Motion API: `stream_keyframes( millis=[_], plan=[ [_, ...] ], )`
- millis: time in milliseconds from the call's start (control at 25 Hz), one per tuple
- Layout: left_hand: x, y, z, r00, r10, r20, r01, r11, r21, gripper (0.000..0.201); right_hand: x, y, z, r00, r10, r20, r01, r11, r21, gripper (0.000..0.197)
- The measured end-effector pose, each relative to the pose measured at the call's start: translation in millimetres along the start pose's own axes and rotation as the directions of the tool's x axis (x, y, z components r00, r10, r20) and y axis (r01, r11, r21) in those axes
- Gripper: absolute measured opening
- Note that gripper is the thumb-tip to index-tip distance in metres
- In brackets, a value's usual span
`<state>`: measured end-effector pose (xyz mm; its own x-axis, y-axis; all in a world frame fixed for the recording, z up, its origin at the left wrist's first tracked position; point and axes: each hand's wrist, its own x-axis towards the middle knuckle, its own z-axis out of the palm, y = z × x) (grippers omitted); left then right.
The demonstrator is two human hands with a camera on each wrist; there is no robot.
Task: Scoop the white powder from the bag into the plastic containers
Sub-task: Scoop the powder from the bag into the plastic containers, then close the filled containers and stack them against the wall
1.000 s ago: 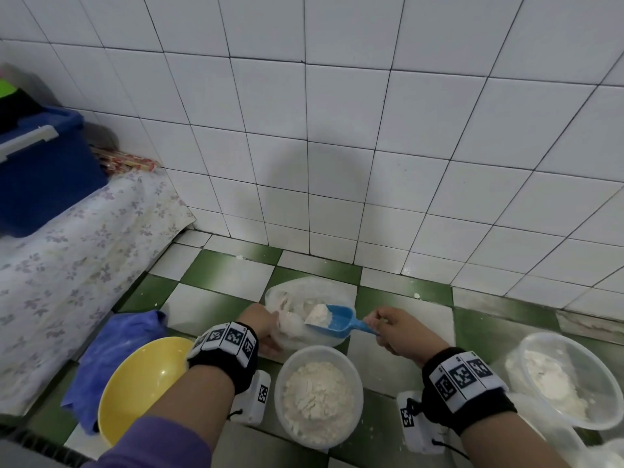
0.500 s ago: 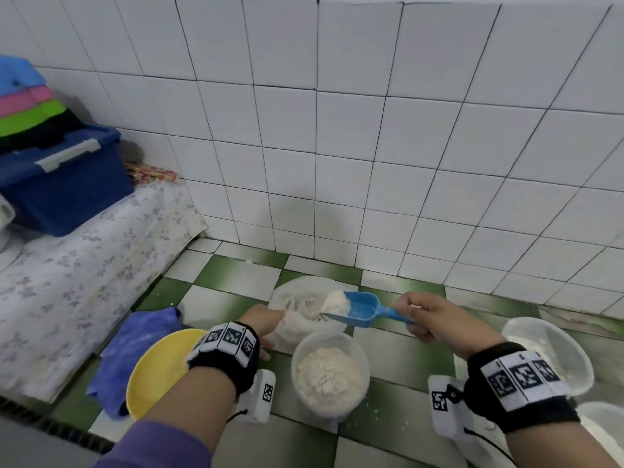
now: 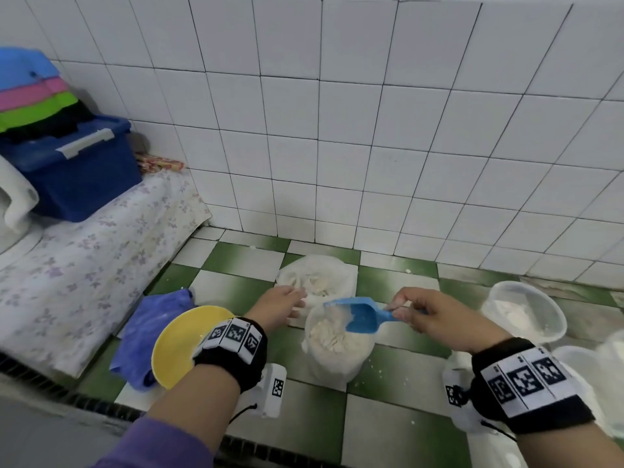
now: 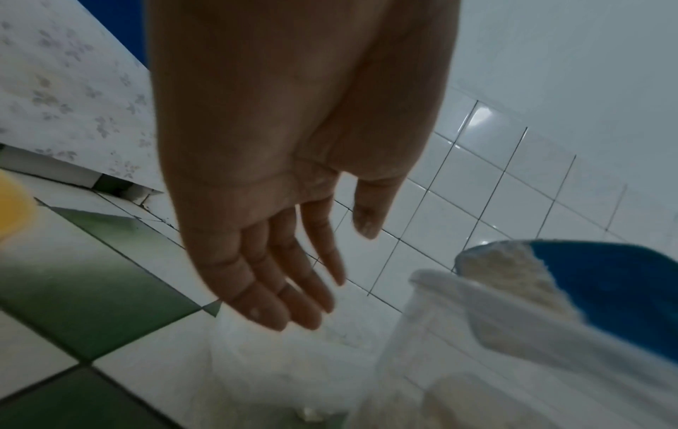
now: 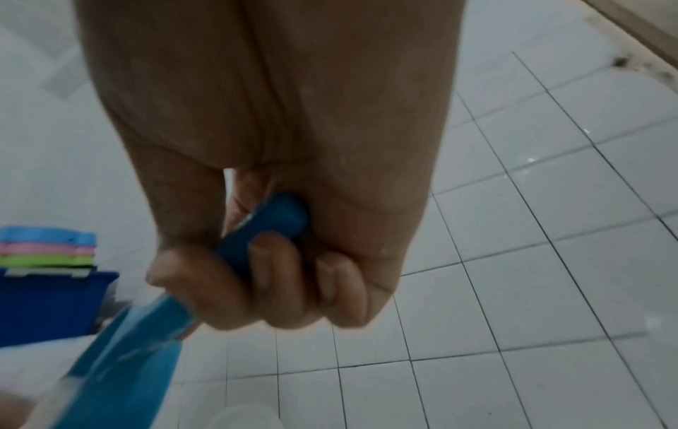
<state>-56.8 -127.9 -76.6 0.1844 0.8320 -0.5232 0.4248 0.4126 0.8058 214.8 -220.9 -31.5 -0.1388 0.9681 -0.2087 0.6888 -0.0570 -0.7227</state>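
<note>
My right hand [image 3: 410, 310] grips the handle of a blue scoop [image 3: 359, 315], its fingers [image 5: 279, 278] curled round the handle [image 5: 264, 232]. The scoop is tilted over a clear plastic container [image 3: 337, 346] half full of white powder, and powder slides off the scoop [image 4: 601, 287] into it. Behind the container lies the open clear bag [image 3: 317, 278] of powder. My left hand [image 3: 287, 300] hovers open beside the bag and the container's left rim, fingers [image 4: 279, 278] straight, holding nothing.
A yellow bowl [image 3: 179, 346] lies on a blue cloth [image 3: 148, 322] at the left. More clear containers [image 3: 525, 310] with powder stand at the right. A flower-print covered ledge [image 3: 84, 265] carries a blue storage box [image 3: 77, 170]. The tiled wall [image 3: 371, 146] is close behind.
The right hand carried the loaded scoop from the bag to over the container and tipped it, so powder now pours out. The left hand let go of the bag and opened. The head view tilted.
</note>
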Motion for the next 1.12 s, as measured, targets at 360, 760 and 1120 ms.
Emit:
stream_keyframes(
  millis=[360,760,1120],
  plan=[
    [-30,-26,7,0.985,0.137,0.102,-0.143,0.988,0.053,0.03,-36,-2,46,0.956,-0.155,-0.25,0.082,0.956,-0.281,0.025],
    [-32,-31,7,0.994,0.087,0.068,-0.09,0.995,0.033,0.032,-48,-23,58,0.905,0.119,-0.408,-0.011,0.966,0.257,0.013],
    [-64,-67,-88,0.87,0.043,-0.492,-0.172,0.96,-0.22,0.009,8,-101,134,0.987,0.094,-0.133,-0.024,0.892,0.452,0.024]
  ],
)
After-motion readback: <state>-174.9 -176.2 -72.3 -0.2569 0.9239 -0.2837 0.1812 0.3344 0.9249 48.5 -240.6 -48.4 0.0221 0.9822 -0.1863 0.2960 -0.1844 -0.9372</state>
